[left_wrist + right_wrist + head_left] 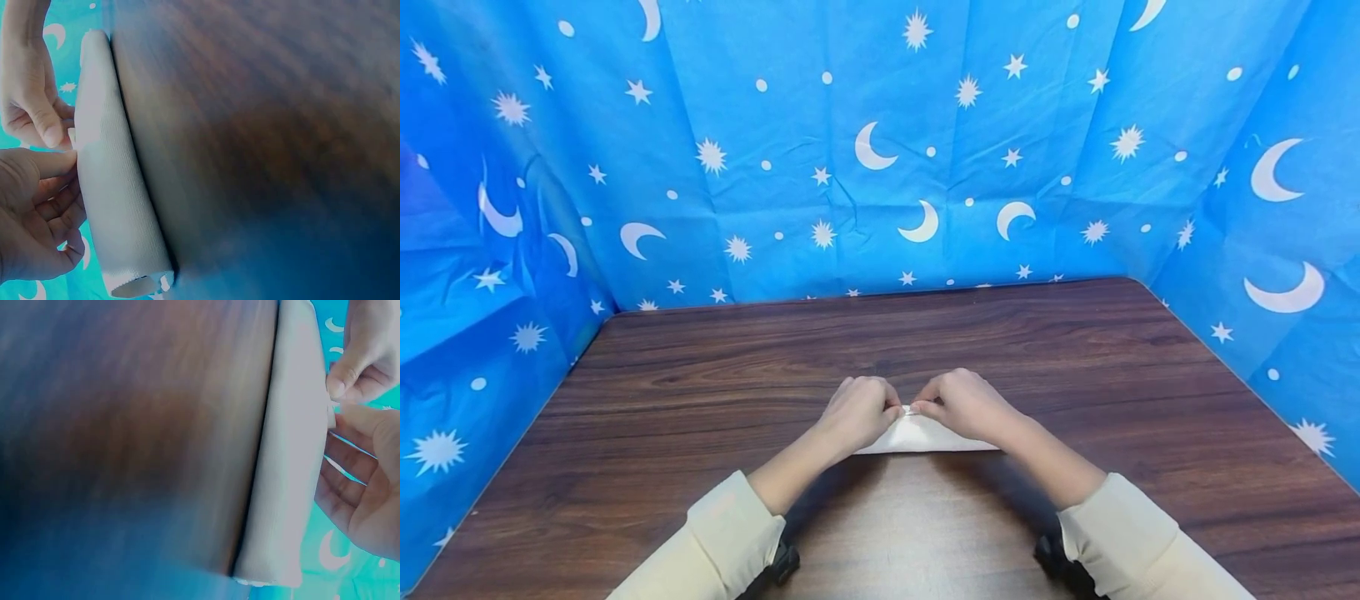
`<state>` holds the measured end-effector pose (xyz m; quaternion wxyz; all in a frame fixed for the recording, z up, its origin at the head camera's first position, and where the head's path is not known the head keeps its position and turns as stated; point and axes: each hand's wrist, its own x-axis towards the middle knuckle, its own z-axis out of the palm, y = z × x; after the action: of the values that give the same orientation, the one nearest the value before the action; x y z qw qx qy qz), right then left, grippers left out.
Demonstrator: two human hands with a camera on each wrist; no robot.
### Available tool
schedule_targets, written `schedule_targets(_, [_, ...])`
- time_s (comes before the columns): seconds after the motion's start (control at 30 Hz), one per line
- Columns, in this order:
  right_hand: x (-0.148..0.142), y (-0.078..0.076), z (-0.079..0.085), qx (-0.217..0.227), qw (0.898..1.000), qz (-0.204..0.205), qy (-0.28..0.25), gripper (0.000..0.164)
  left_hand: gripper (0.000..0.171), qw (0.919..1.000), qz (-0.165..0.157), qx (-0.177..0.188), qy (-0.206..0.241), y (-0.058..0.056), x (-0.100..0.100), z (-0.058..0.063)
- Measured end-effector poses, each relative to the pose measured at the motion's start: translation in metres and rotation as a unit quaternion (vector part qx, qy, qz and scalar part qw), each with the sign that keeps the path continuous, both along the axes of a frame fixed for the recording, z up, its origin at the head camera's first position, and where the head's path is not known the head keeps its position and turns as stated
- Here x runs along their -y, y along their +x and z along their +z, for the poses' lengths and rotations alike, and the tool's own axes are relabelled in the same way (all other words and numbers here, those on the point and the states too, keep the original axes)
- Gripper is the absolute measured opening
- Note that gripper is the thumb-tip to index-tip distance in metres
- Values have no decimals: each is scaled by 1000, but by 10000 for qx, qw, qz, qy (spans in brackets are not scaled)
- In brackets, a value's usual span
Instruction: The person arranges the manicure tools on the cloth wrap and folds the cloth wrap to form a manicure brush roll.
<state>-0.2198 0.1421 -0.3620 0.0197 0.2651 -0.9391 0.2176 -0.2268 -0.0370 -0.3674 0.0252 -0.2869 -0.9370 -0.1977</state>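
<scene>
A roll of off-white, finely ribbed cloth (925, 438) lies crosswise on the table in front of me. In the left wrist view one end of the cloth roll (115, 181) shows as a hollow tube. At the middle of its far edge a small white strip (331, 416) sticks out. My left hand (859, 408) pinches this strip between thumb and forefinger. From the other side my right hand (968, 405) pinches it too, the fingertips of both hands almost meeting. In the right wrist view the other fingers of my right hand (369, 475) lie loosely behind the roll.
The dark wood-grain table (737, 358) reaches to a blue curtain (790, 192) with white moons and stars, which hangs at the back and both sides. Cream sleeves (730, 525) cover my forearms, and a black device (786, 562) sits under the left wrist.
</scene>
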Motion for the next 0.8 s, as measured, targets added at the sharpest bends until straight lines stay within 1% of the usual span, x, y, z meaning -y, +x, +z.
schedule_targets(0.1, [-3,0,0,30,9999,-3,-105,11,11,9999,-51,-29,-126,1,-1,1])
schedule_targets(0.2, [-3,0,-1,42,9999,-26,-136,8,12,9994,-75,-143,-291,1,-3,0])
schedule_targets(0.3, [0,-2,-2,95,9998,-135,-63,4,11,9987,-83,-270,-413,-1,-6,-1])
schedule_targets(0.4, [3,-4,-2,167,9995,-264,48,6,11,9978,-30,-381,-538,-2,-8,-1])
schedule_targets(0.53, [5,-5,-3,174,9991,-358,154,9,10,9969,59,-443,-649,-3,-10,-1])
schedule_targets(0.8, [5,-7,-2,92,9990,-357,240,9,12,9974,147,-371,-597,-5,-13,-1])
